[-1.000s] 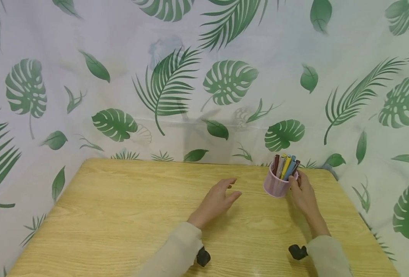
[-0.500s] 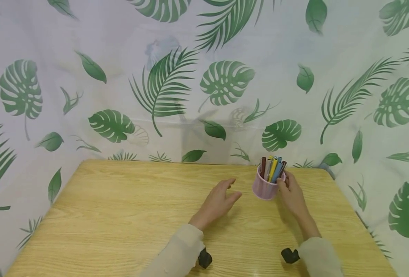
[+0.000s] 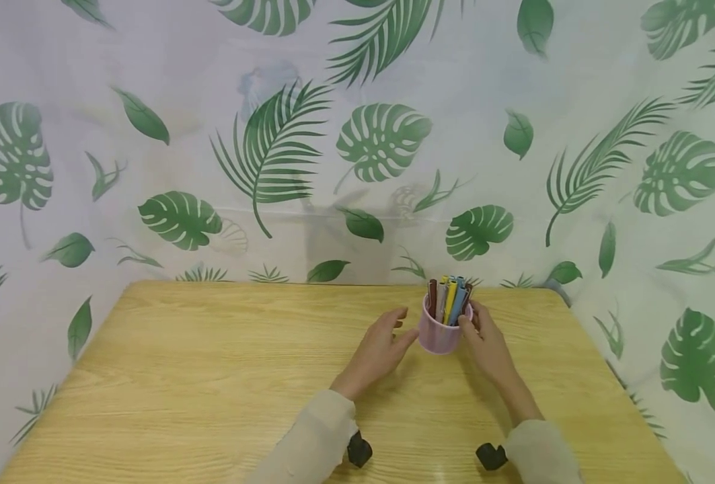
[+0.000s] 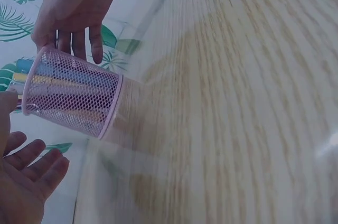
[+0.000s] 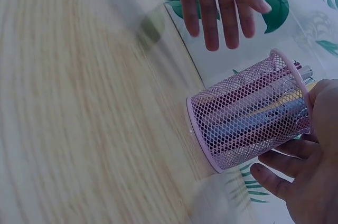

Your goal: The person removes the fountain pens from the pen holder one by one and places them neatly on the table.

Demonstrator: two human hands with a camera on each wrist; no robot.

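A pink mesh pen holder stands nearly upright near the back of the table. Several pens in dark red, grey, yellow and blue poke out of its top. My right hand grips the holder by the right side of its rim, as the right wrist view also shows, with the lower fingers beside the mesh. On the holder's left, my left hand has its fingers spread and relaxed, the thumb close to the mesh. Whether that thumb touches it, and whether the base rests on the wood, I cannot tell.
The wood-grain table ends against a white cloth printed with green leaves, which also hangs at both sides. A black wrist device sits by the left sleeve, and another black device by the right sleeve.
My right hand has brought the pen holder leftward and slightly nearer, to just beside my left hand. The left hand has stayed almost in place. The head view has turned slightly right.
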